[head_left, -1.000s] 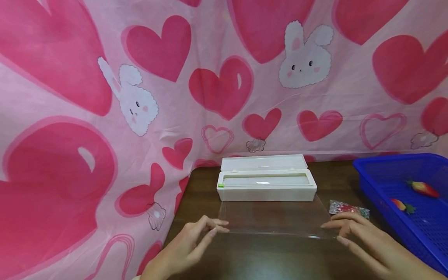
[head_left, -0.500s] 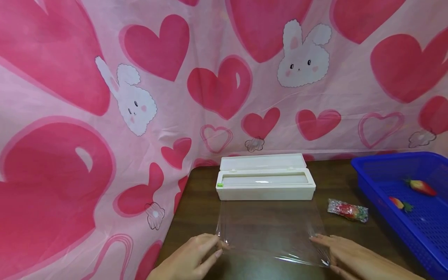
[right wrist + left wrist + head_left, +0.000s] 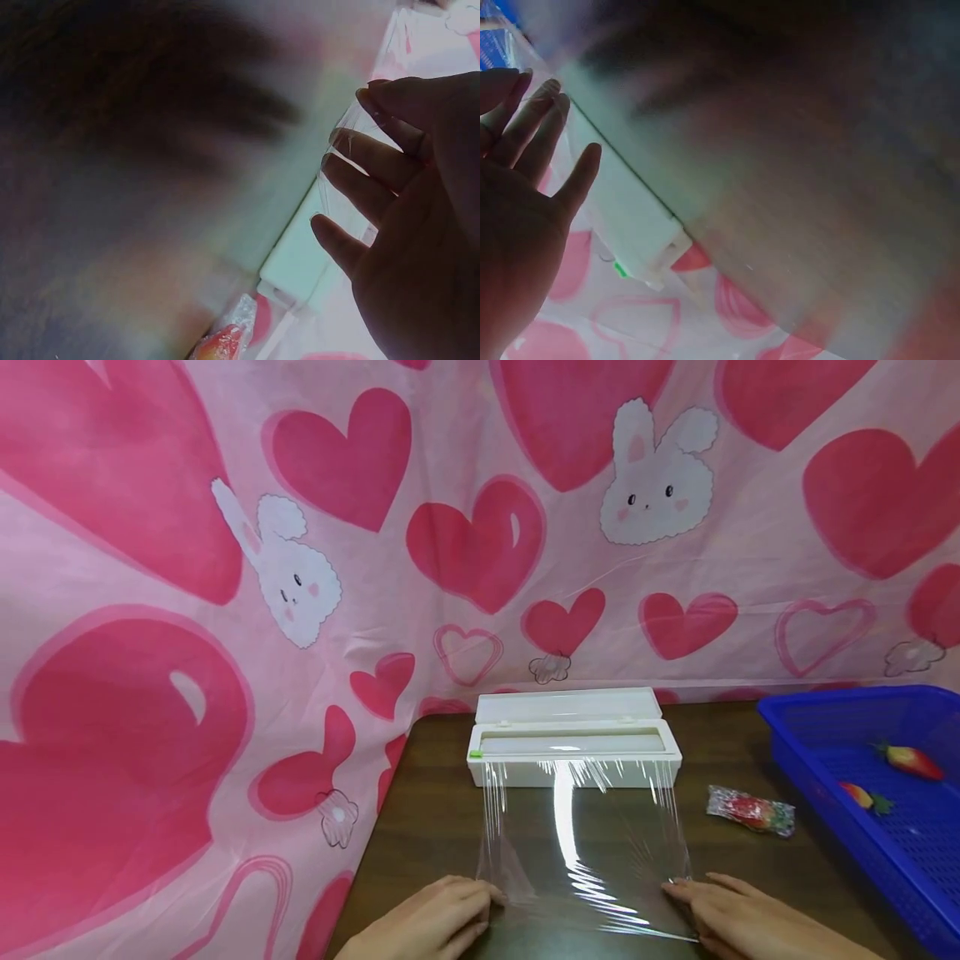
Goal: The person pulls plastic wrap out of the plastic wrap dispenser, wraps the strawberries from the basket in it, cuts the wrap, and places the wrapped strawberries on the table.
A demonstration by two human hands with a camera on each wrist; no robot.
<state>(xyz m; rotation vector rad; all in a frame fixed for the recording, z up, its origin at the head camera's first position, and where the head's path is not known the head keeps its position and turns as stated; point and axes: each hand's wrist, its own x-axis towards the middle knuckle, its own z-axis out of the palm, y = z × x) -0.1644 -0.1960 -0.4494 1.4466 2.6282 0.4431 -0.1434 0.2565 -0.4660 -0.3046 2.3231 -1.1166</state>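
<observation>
A sheet of clear plastic wrap (image 3: 532, 843) stretches from the white wrap dispenser box (image 3: 573, 744) toward the person, with bright streaks of glare on it. At its near left corner, my left hand (image 3: 435, 917) pinches the film. My right hand (image 3: 746, 917) pinches the near right corner between thumb and index finger, the other fingers spread behind the film in the right wrist view. The dispenser's lid (image 3: 570, 705) stands tipped back, and a roll shows in its slot. Left of the slot sits a small green slide cutter (image 3: 476, 754).
Right of the film lies a strawberry wrapped in plastic (image 3: 750, 811). A blue basket (image 3: 817, 827) at the right holds two strawberry pieces, one of them (image 3: 911, 762) near its back. A pink heart-print cloth (image 3: 465, 568) hangs behind and left of the dark wooden table (image 3: 420, 810).
Both hands have drawn the film's near edge toward the person, lengthening the sheet. It now looks tauter and higher, overlapping the dispenser's front. The right hand has moved off the wrapped strawberry's near side.
</observation>
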